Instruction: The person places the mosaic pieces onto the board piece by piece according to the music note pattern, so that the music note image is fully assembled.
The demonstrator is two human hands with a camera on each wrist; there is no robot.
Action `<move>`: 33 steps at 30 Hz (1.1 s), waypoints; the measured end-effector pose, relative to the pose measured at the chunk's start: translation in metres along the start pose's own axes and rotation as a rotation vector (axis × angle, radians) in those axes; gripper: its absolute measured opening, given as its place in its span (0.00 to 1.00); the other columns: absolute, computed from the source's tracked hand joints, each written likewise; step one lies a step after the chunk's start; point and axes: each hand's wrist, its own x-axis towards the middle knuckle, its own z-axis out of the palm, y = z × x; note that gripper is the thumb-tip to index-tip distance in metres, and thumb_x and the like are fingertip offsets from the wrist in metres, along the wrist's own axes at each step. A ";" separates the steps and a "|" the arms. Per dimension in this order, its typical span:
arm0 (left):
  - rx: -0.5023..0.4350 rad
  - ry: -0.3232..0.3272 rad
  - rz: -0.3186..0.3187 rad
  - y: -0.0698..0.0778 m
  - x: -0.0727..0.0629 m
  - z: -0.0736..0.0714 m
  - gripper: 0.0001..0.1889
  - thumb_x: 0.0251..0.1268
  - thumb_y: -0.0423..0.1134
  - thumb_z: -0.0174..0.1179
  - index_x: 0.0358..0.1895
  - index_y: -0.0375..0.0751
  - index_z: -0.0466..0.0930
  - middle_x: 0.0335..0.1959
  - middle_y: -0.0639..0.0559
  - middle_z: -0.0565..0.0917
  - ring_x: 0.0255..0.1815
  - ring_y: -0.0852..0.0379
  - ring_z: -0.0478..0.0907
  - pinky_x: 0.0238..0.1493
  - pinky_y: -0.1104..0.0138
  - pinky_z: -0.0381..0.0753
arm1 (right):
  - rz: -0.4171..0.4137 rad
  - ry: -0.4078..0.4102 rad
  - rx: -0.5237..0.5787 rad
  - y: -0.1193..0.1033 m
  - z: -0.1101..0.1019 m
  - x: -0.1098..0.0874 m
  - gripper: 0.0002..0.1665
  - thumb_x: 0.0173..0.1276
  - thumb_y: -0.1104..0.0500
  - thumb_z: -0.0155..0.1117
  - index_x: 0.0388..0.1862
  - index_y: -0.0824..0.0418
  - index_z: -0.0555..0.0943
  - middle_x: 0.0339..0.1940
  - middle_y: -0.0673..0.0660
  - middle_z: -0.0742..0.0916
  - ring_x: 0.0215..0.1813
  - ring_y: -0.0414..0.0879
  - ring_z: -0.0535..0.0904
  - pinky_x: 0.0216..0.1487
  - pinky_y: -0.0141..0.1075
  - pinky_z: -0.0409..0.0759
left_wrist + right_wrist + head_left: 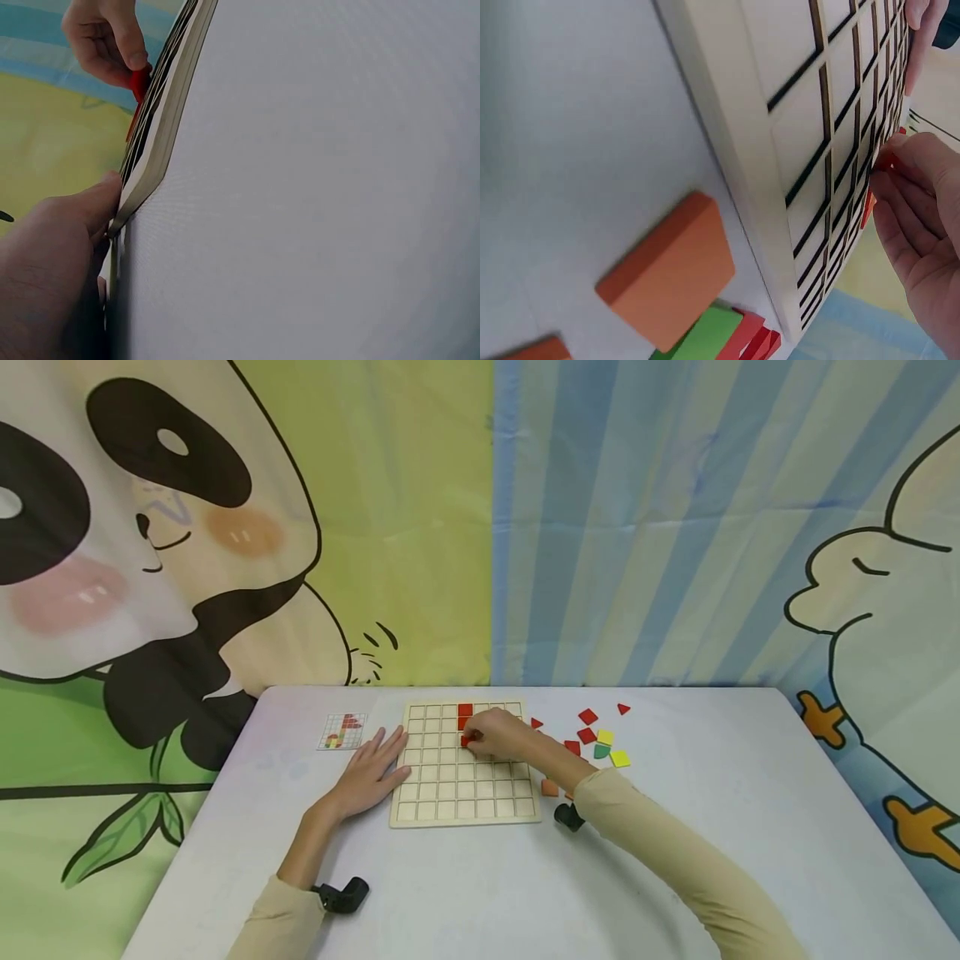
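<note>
A light wooden grid board [437,789] lies on the white table. My right hand [497,733] pinches a red tile [467,741] between thumb and fingers, close over the board's upper middle squares. Two red square tiles [465,717] sit in that same column, up to the board's top edge. My left hand [369,777] rests flat beside the board, with straight fingers touching its left edge; in the left wrist view its thumb [101,201] lies at the board's rim. Fingers of the right hand [922,217] partly cover the red tile in the right wrist view.
A small pattern card [342,732] lies left of the board, printed with a coloured figure on a grid. To the right are scattered loose tiles: several red ones [588,717], yellow squares [620,759], a green piece [602,751] and orange squares [671,274].
</note>
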 end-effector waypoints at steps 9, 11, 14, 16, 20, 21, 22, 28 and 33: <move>-0.009 -0.006 -0.008 0.000 0.000 0.001 0.37 0.82 0.53 0.50 0.84 0.41 0.51 0.86 0.45 0.50 0.87 0.37 0.37 0.82 0.38 0.36 | -0.068 0.025 -0.096 -0.004 0.005 0.003 0.08 0.73 0.63 0.67 0.45 0.64 0.90 0.44 0.57 0.91 0.46 0.48 0.87 0.53 0.39 0.85; -0.011 -0.009 -0.009 0.000 0.000 0.000 0.37 0.82 0.53 0.50 0.84 0.41 0.51 0.86 0.45 0.50 0.87 0.37 0.37 0.82 0.38 0.37 | -0.058 0.032 -0.123 -0.006 0.006 0.003 0.06 0.73 0.63 0.67 0.42 0.63 0.89 0.42 0.57 0.90 0.44 0.47 0.85 0.49 0.36 0.84; -0.004 -0.012 -0.008 -0.001 0.000 0.001 0.37 0.82 0.53 0.50 0.84 0.41 0.51 0.86 0.45 0.49 0.87 0.37 0.37 0.82 0.38 0.37 | -0.051 0.055 -0.184 -0.009 0.009 0.003 0.06 0.74 0.64 0.66 0.38 0.63 0.89 0.39 0.57 0.84 0.37 0.45 0.78 0.40 0.32 0.78; -0.002 -0.013 -0.008 -0.002 0.001 0.001 0.37 0.82 0.53 0.50 0.84 0.41 0.51 0.87 0.45 0.49 0.87 0.37 0.37 0.82 0.38 0.37 | -0.044 0.072 -0.226 -0.012 0.010 0.002 0.07 0.74 0.63 0.66 0.37 0.62 0.89 0.37 0.56 0.79 0.34 0.44 0.73 0.35 0.30 0.73; -0.005 -0.012 -0.010 -0.002 0.001 0.001 0.37 0.82 0.53 0.50 0.84 0.41 0.51 0.87 0.45 0.49 0.87 0.37 0.36 0.83 0.38 0.36 | -0.013 0.086 -0.255 -0.017 0.010 0.000 0.07 0.75 0.62 0.66 0.39 0.60 0.90 0.34 0.54 0.78 0.34 0.44 0.73 0.32 0.30 0.72; -0.009 -0.011 -0.009 -0.001 0.001 0.001 0.37 0.82 0.53 0.50 0.84 0.41 0.51 0.86 0.45 0.50 0.87 0.37 0.36 0.82 0.38 0.36 | -0.004 0.082 -0.241 -0.017 0.010 -0.001 0.08 0.76 0.63 0.65 0.40 0.60 0.90 0.34 0.54 0.79 0.34 0.44 0.73 0.32 0.31 0.73; -0.011 -0.013 -0.008 -0.001 0.001 0.000 0.37 0.82 0.53 0.50 0.84 0.41 0.51 0.86 0.45 0.49 0.87 0.37 0.36 0.82 0.38 0.36 | 0.007 0.078 -0.217 -0.017 0.010 -0.001 0.08 0.76 0.64 0.64 0.42 0.61 0.91 0.34 0.55 0.80 0.35 0.45 0.75 0.33 0.31 0.74; 0.001 -0.012 -0.008 0.000 0.001 -0.001 0.37 0.82 0.54 0.49 0.84 0.41 0.50 0.87 0.45 0.49 0.87 0.37 0.36 0.83 0.38 0.36 | 0.040 0.037 -0.138 -0.013 0.006 -0.004 0.12 0.76 0.64 0.65 0.53 0.62 0.89 0.39 0.57 0.84 0.39 0.46 0.79 0.36 0.32 0.77; -0.007 -0.019 -0.017 0.000 0.001 -0.001 0.37 0.82 0.53 0.50 0.84 0.42 0.50 0.87 0.46 0.49 0.87 0.37 0.36 0.82 0.38 0.36 | 0.048 0.041 -0.078 -0.006 -0.006 -0.033 0.20 0.75 0.60 0.68 0.63 0.62 0.84 0.44 0.57 0.85 0.41 0.46 0.80 0.36 0.31 0.77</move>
